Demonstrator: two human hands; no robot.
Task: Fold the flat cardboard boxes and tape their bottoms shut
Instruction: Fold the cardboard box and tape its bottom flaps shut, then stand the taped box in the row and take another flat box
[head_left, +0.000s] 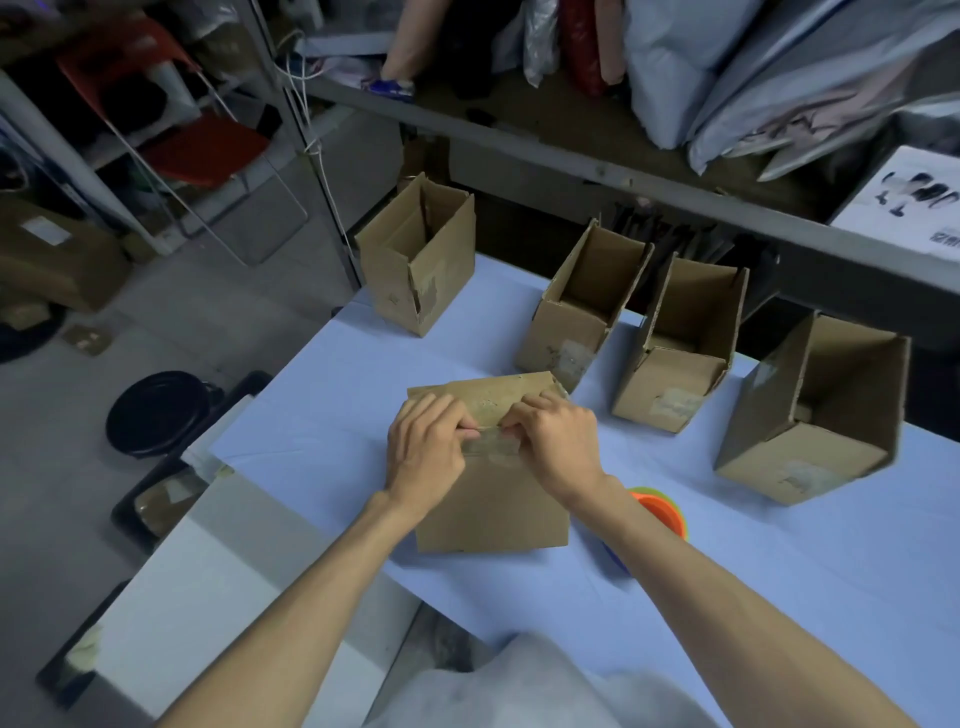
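Both hands, left (423, 449) & right (558, 447), pinch tape (491, 446) on box (491, 499); 4 open boxes (569, 306) behind on table (779, 561).

Bare forearms rise from the frame's bottom to its centre; left hand (426, 452) and right hand (558, 449), fingers curled, pinch a clear tape strip (491, 446) between them.

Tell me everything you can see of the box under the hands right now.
The box is plain brown corrugated cardboard, lying on the blue table cover directly in front of the person. Its upturned face is folded shut, with a flap edge showing beyond the hands. A clear tape strip lies across it. The left hand and right hand rest on it, fingers pinching the strip's ends.
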